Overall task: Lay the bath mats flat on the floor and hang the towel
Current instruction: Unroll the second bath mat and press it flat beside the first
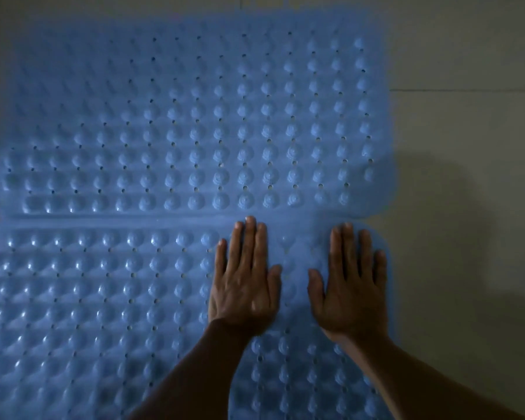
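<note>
Two blue rubber bath mats with raised bumps and small holes lie on the tiled floor, edge to edge. The far mat fills the upper half of the view. The near mat fills the lower half. My left hand lies flat, palm down with straight fingers, on the near mat close to the seam between the mats. My right hand presses flat beside it, at the near mat's right corner. No towel is in view.
Pale floor tiles with a grout line run along the right side and top of the mats. My shadow falls on the floor at the right.
</note>
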Tool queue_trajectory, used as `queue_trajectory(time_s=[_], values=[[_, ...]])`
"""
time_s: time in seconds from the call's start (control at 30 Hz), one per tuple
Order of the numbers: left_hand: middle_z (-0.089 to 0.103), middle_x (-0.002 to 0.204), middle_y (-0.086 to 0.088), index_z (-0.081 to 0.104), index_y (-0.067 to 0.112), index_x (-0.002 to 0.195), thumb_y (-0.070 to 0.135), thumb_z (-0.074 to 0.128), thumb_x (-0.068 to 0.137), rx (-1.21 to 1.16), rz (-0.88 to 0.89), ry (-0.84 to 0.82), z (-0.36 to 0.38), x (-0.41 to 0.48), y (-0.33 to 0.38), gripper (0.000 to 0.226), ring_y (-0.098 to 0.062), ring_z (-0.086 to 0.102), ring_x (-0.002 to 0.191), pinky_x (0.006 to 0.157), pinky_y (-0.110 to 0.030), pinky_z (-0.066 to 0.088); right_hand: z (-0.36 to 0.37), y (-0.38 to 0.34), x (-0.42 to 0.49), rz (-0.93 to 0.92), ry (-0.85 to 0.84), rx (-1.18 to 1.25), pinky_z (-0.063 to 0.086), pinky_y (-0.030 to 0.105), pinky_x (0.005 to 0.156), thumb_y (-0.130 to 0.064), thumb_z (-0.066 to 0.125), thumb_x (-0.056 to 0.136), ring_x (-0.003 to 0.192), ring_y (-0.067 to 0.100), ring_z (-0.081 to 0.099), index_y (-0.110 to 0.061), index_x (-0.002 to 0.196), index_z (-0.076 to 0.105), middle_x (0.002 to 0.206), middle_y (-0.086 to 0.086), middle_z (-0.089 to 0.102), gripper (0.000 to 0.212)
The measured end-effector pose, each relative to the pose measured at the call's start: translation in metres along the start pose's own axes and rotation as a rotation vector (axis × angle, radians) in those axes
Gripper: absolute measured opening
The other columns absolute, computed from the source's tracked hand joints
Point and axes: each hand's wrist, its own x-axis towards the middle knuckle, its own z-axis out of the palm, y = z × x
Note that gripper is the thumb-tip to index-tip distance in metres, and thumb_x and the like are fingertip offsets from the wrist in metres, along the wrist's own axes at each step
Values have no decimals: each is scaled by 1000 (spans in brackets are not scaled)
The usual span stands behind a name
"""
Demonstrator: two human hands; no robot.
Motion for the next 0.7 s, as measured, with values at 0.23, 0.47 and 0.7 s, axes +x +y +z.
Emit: queue_trajectory(time_s=[0.23,0.47,0.7], values=[[3,163,-6,10,11,155,41,30,97,11,-6,-5,1,-5,1,67,-19,-4,150,121,-44,2,2,0,-4,-19,34,-15,14,54,117,-47,34,93,147,35,16,-6,152,22,159,15,20,73],[-3,163,-4,4,13,155,42,24,99,-7,22,25,1,-5,1,66,-18,-9,150,121,-43,-2,6,1,-6,-33,130,-36,20,52,115,-46,31,95,144,35,25,-7,151,26,157,15,26,68],[-7,163,-6,-2,11,155,41,23,102,-7,90,-64,-9,-5,-9,66,-20,-8,150,120,-42,-5,0,-7,-8,-13,-18,-90,18,55,115,-46,22,96,145,38,20,-6,152,18,159,17,18,69]])
